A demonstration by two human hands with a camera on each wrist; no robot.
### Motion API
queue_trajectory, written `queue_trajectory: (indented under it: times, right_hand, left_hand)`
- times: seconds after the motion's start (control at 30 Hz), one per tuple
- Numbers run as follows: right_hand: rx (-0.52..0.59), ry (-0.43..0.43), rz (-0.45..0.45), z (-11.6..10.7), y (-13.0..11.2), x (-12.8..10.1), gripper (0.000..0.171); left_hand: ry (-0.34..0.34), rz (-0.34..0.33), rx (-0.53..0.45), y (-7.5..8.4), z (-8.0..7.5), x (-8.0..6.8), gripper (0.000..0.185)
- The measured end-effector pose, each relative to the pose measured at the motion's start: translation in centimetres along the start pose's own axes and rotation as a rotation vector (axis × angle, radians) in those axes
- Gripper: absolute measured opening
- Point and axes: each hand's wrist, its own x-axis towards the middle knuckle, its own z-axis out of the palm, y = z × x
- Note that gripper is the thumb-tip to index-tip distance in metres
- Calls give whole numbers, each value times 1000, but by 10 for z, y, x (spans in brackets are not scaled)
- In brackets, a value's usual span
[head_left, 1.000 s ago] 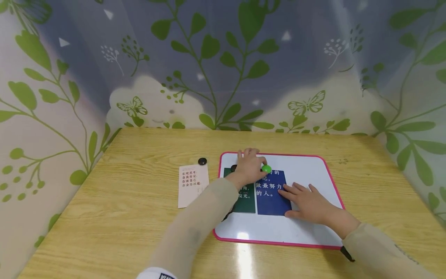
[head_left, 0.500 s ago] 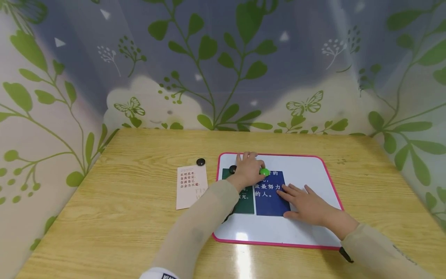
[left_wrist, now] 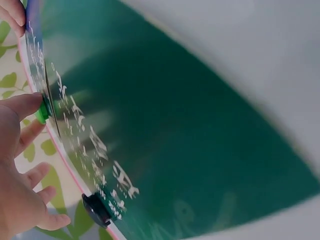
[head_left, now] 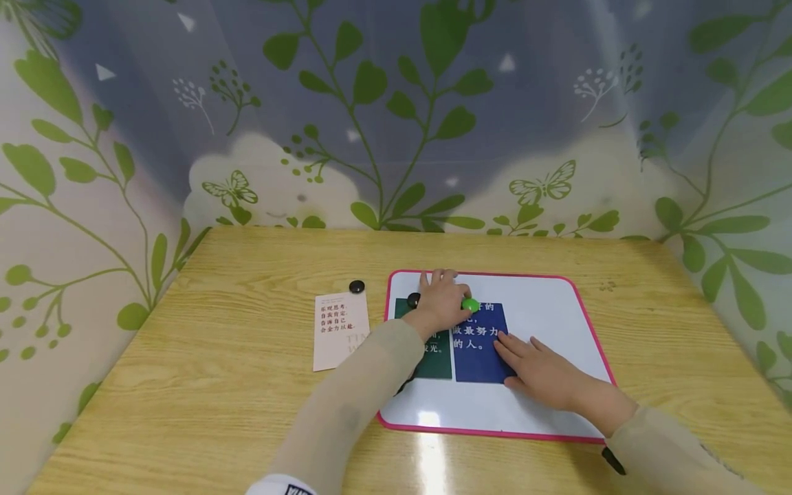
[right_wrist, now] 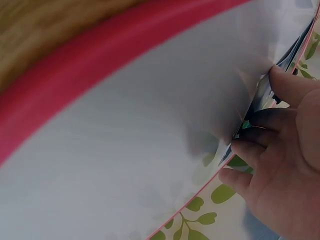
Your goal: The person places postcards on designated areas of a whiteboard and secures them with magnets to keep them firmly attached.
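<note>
A pink-framed whiteboard (head_left: 547,302) lies on the wooden table, with a green card (head_left: 436,363) and a blue card (head_left: 478,357) side by side on it. My left hand (head_left: 441,302) rests over the cards' top edges. Its thumb touches a green round magnet (head_left: 470,304) at the blue card's top. In the left wrist view the thumb tip sits on the green magnet (left_wrist: 42,113) and the fingers lie loosely spread. A black magnet (head_left: 413,300) sits on the green card's top left corner. My right hand (head_left: 541,368) lies flat, fingers on the blue card's lower right.
A pale card with red text (head_left: 340,331) lies on the table left of the whiteboard, and a second black magnet (head_left: 356,287) sits just beyond it. Leaf-patterned curtain walls enclose the table (head_left: 216,385) at the back and on both sides.
My right hand has slid slightly toward me along the blue card. The left hand and the green magnet have barely moved.
</note>
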Motion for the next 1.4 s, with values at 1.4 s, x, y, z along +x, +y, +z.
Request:
queue_trajectory:
  times: [1.4]
  right_hand:
    - [16, -4, -9, -5, -6, -7, 68]
  left_hand:
    - [-158, -234, -255, -202, -25, -111, 80]
